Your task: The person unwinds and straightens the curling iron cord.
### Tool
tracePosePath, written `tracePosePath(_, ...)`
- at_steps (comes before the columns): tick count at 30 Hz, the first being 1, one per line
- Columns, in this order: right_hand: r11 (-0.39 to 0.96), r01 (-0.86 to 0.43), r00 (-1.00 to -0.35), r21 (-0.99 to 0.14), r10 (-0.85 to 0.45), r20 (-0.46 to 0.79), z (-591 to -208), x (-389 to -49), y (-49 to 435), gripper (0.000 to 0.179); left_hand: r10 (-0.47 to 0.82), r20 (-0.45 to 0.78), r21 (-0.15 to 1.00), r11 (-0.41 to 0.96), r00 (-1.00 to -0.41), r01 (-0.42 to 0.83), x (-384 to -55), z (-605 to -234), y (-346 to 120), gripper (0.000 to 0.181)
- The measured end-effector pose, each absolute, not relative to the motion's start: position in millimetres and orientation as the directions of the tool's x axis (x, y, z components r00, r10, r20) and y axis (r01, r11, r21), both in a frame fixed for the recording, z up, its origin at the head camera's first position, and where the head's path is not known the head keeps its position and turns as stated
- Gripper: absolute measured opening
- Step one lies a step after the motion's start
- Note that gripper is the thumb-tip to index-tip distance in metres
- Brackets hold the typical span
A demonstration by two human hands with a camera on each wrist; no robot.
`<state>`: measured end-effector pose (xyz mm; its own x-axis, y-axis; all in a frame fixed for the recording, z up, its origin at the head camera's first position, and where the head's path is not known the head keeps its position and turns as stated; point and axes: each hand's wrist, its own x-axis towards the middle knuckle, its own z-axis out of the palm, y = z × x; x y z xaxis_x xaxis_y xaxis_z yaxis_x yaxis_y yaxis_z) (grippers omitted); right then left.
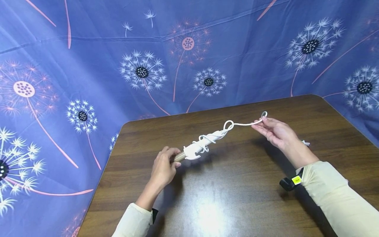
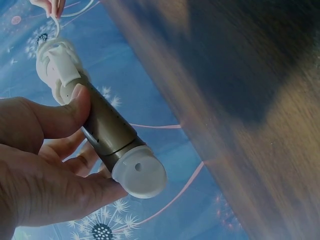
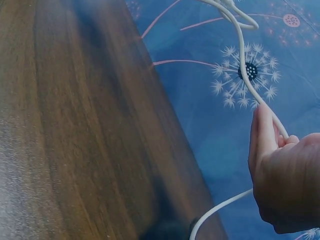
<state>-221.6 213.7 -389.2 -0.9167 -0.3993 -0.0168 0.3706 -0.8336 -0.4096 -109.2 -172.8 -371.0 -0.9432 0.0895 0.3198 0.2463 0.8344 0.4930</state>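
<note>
L hand (image 1: pixel 163 166) grips wand (image 1: pixel 193 149) | R hand (image 1: pixel 278 132) pinches cord (image 1: pixel 244 124) | within tbl edges (image 1: pixel 219 111)

Hung beyond and to both sides with blue cloth (image 1: pixel 251 72), rippled by soft folds and crossed high up by a crease (image 1: pixel 109 39); printed with white dandelions (image 1: pixel 141 72) around dark centres, with a few pink heads (image 1: pixel 188 43) among them and long slanting stems (image 1: pixel 51 140) in pink; falling below the level of the table (image 1: pixel 237 171) at the left; furnished in dark brown wood, visibly grained, rounded at the far corners and set close to the cloth; brightened on the near part by a white glare (image 1: pixel 210 217); darkened, in the left wrist view, by a broad shadow (image 2: pixel 230 55) across the wood.
</note>
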Motion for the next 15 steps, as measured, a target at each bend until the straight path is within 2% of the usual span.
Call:
tracePosePath(8, -0.855, 0.346, -0.931, -0.387, -0.364, -0.027, -384.1, -225.6, 216.3, 0.026, 0.117, 0.296, 0.491, 0.833, -0.948, 0.256, -108.1, -371.3, -173.3, 0.04)
tracePosePath(15, -0.895, 0.333, -0.939, -0.298, -0.345, -0.013, -380.4, -227.3, 218.9, 0.026, 0.125, 0.277, 0.473, 0.846, -0.953, 0.248, -106.6, -371.2, -172.8, 0.041)
